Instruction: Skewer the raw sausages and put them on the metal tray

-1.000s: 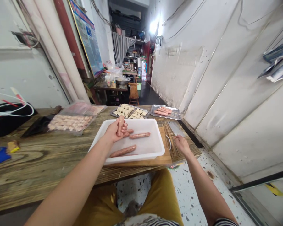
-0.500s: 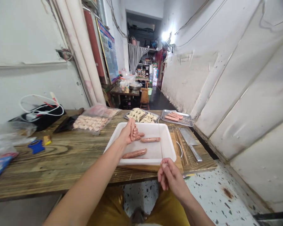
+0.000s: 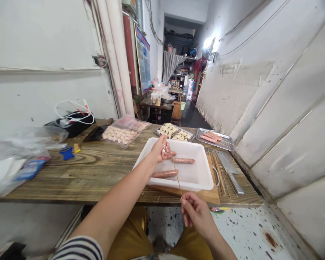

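Observation:
My left hand (image 3: 159,150) is closed around a sausage, which shows only in part between the fingers, above the white plastic tray (image 3: 209,173). With its fingers pinched, my right hand (image 3: 196,213) grips the lower end of a thin wooden skewer (image 3: 178,177) just off the table's front edge. The skewer slants up and left, its far end close to my left fist; whether the tip has entered the sausage I cannot tell. Inside the tray lie a sausage (image 3: 184,160) near the middle, another sausage (image 3: 164,174) nearer me, and a third partly behind my left hand.
Right of the tray are loose skewers (image 3: 219,173) and a cleaver (image 3: 234,180). Behind stand a metal tray with sausages (image 3: 210,137) and a plate of pale triangular pieces (image 3: 173,132). A bag of meat pieces (image 3: 120,134), a blue object (image 3: 67,153) and plastic bags (image 3: 24,148) lie leftward.
The skewer has swung from upright to a left slant, its far end now at my left fist. The camera view has turned left, shifting the scene rightward.

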`<state>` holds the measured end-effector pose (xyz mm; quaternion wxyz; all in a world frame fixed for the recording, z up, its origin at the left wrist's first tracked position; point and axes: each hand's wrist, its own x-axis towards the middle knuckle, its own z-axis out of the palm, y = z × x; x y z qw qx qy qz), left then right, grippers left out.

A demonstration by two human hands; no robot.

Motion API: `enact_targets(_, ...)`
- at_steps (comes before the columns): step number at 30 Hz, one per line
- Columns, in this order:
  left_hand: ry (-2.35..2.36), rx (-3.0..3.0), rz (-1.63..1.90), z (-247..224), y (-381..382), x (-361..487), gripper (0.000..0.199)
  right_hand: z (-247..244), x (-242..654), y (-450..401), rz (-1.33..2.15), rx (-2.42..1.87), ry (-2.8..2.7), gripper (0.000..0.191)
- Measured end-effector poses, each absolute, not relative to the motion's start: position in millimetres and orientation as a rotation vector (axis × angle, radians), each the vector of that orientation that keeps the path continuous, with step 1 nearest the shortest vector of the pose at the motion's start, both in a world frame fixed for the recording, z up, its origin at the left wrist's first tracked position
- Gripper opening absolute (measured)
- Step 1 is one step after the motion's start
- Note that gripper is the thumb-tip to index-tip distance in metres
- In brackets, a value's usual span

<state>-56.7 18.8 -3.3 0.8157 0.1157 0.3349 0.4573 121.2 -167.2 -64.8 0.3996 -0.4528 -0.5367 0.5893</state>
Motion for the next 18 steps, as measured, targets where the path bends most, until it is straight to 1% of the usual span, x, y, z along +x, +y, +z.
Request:
enact_targets(8, 0.649, 0.235, 0.945, -11, 24, -64, 0.049, -84, 118, -185, 1.414, -1.224, -1.426, 0.031)
enact_targets(14, 0.677, 0.125, 1.058, -6, 22, -62, 0.042, -84, 119, -199, 1.085, -1.292, -1.561, 0.023)
enact_targets(18, 0.598, -0.004, 1.118, -6, 23, -61, 0.036, -80, 117, -200, 0.984, -1.315, -1.608, 0.026)
